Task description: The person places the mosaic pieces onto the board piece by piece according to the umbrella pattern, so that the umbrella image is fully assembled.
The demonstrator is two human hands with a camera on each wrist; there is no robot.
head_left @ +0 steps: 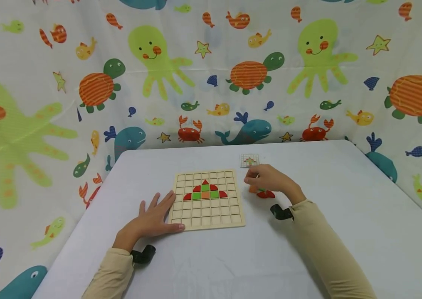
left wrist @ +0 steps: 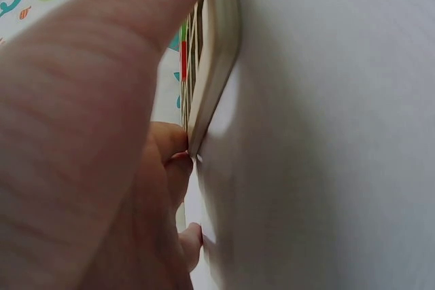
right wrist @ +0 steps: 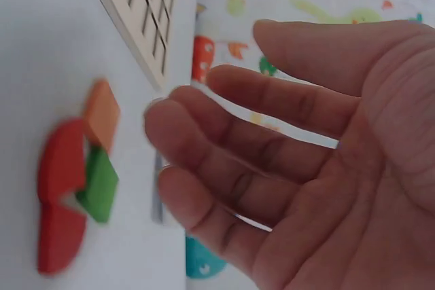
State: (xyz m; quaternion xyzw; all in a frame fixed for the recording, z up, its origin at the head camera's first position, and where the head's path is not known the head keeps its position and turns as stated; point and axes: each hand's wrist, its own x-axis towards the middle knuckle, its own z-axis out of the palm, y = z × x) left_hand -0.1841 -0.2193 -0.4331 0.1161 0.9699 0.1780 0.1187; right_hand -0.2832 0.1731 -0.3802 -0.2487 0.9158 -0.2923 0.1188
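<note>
A wooden grid board (head_left: 211, 220) lies on the table, with red, green and orange pieces forming a stepped triangle around an orange square (head_left: 205, 194). My left hand (head_left: 151, 220) rests at its left side, fingers spread along the edge and thumb on the near left corner. In the left wrist view, fingertips touch the board's edge (left wrist: 216, 66). My right hand (head_left: 268, 178) hovers right of the board, fingers loosely bent and nothing between them. Beside it in the right wrist view lie two red rounded pieces (right wrist: 62, 161), a green piece (right wrist: 100, 188) and an orange piece (right wrist: 102, 113).
A small pattern card (head_left: 244, 158) printed with a similar coloured grid lies behind the right hand. White cloth covers the table (head_left: 214, 265). Behind it hangs a curtain (head_left: 214, 41) with sea animals. Each wrist wears a small black camera (head_left: 144, 254).
</note>
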